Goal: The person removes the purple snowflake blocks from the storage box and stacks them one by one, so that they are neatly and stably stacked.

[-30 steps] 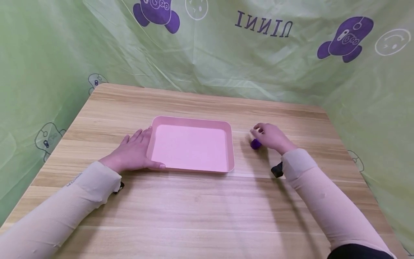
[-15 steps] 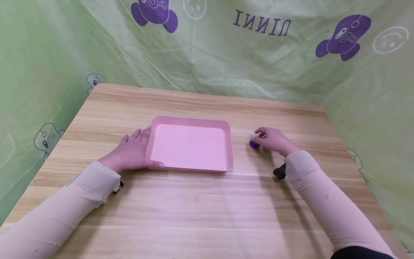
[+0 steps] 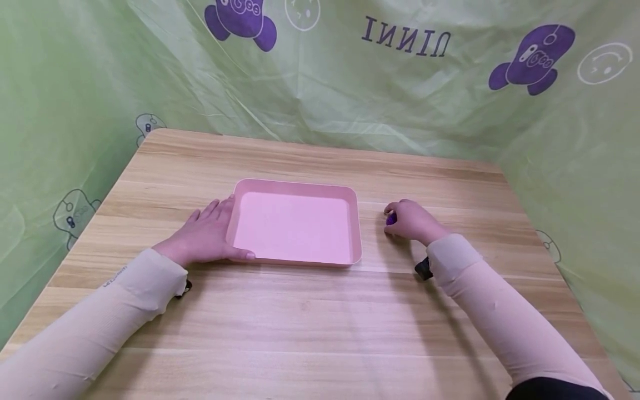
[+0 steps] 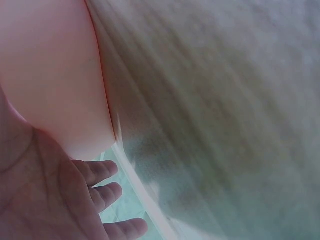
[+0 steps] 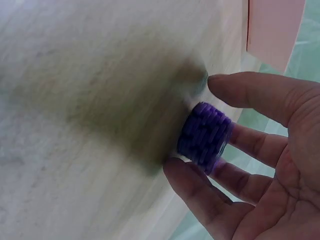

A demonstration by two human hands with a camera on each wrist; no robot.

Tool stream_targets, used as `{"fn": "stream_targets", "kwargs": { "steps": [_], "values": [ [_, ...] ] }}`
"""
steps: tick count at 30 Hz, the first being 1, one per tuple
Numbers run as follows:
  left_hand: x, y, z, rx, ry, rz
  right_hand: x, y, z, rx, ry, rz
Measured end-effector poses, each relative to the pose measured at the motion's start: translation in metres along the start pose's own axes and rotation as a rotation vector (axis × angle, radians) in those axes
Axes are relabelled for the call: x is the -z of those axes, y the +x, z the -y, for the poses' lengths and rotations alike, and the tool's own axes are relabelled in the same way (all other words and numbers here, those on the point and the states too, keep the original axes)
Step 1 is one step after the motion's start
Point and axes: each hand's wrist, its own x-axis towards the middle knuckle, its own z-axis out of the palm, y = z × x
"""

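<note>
A shallow pink rectangular tray [image 3: 300, 228] lies on the wooden table. At its left end my left hand [image 3: 207, 233] rests with fingers spread along the short side and the thumb by the near edge. The tray's smooth outer wall [image 4: 55, 70] fills the upper left of the left wrist view, beside the palm. To the tray's right, my right hand [image 3: 412, 222] is placed over a small purple cylinder [image 5: 205, 135] with a ridged, brick-like surface. Thumb and index finger stand on either side of it; a gap shows between thumb and cylinder.
The wood-grain table [image 3: 310, 328] extends around the tray on all sides. A green printed curtain [image 3: 325, 83] hangs behind the table and along both sides. Small dark devices sit under both sleeve cuffs.
My right hand has lowered around the purple cylinder, its thumb and index finger now on either side of it. The left hand and the tray stay where they were.
</note>
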Motion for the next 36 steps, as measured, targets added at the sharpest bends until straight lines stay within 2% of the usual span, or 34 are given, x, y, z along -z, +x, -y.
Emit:
{"fn": "stream_targets", "kwargs": {
  "steps": [11,27,36],
  "values": [
    [-0.001,0.002,0.001,-0.009,0.002,-0.003,-0.001,0.001,0.005,0.060,-0.046,-0.022],
    [-0.003,0.002,0.003,-0.007,-0.007,-0.008,0.002,0.001,0.009,0.083,-0.062,-0.021],
    [-0.003,0.002,0.003,-0.005,-0.008,-0.006,-0.003,0.001,0.013,0.126,-0.157,-0.075]
  ]
}}
